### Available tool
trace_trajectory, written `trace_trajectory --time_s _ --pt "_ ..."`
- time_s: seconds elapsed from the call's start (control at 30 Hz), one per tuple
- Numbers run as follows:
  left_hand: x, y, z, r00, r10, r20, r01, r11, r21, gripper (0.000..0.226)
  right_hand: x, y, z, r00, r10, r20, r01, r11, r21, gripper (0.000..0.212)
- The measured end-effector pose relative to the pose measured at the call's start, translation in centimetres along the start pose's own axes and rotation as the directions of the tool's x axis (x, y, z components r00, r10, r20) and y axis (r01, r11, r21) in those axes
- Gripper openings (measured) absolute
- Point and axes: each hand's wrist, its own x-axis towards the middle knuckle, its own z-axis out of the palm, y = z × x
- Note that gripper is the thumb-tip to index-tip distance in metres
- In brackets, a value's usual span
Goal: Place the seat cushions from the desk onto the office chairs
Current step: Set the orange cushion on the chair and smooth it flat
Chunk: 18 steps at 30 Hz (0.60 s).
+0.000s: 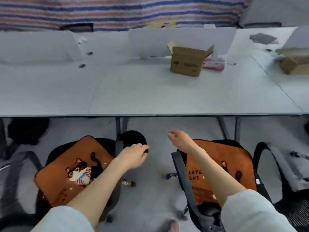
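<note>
Two orange seat cushions with cat pictures lie on two black office chairs in front of the desk (133,97). The left cushion (66,166) sits tilted on the left chair. The right cushion (217,154), printed "CUTE CAT", covers the seat of the right chair (181,171). My left hand (133,155) reaches over the left cushion, and its curled fingers hold the edge of that chair's black armrest (132,138). My right hand (179,139) hovers above the front left corner of the right cushion, loosely curled and holding nothing. No cushion is on the desk.
An open cardboard box (187,63) stands on the desk, with a pink packet (214,64) behind it and another box (294,64) at the far right. White dividers (38,46) line the back. Chair castors and desk legs (118,126) stand on the grey floor between the chairs.
</note>
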Motion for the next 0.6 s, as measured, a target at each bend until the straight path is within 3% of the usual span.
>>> trace_trajectory --time_s 0.13,0.27,0.43,0.6 --pt "-10.1 -9.1 -2.1 0.971 -0.198 -0.135 0.177 0.972 -0.154 0.042 -2.6 -10.6 7.3 0.977 -0.168 0.133 0.177 0.982 -0.063 0.033" --pt "-17.7 -14.0 -3.2 0.922 -0.316 -0.226 0.22 0.904 -0.368 0.04 -4.4 -17.4 12.5 0.951 -0.269 0.152 0.285 0.954 -0.095 0.032" --pt "-35.6 -22.9 -1.6 0.752 -0.55 -0.362 0.266 0.757 -0.597 0.036 -10.0 -29.0 24.4 0.874 -0.424 0.238 0.463 0.876 -0.139 0.04" --pt "-51.6 -32.3 1.1 0.502 -0.745 -0.439 0.348 0.639 -0.686 0.031 -15.4 -39.5 37.5 0.732 -0.563 0.384 0.646 0.753 -0.125 0.037"
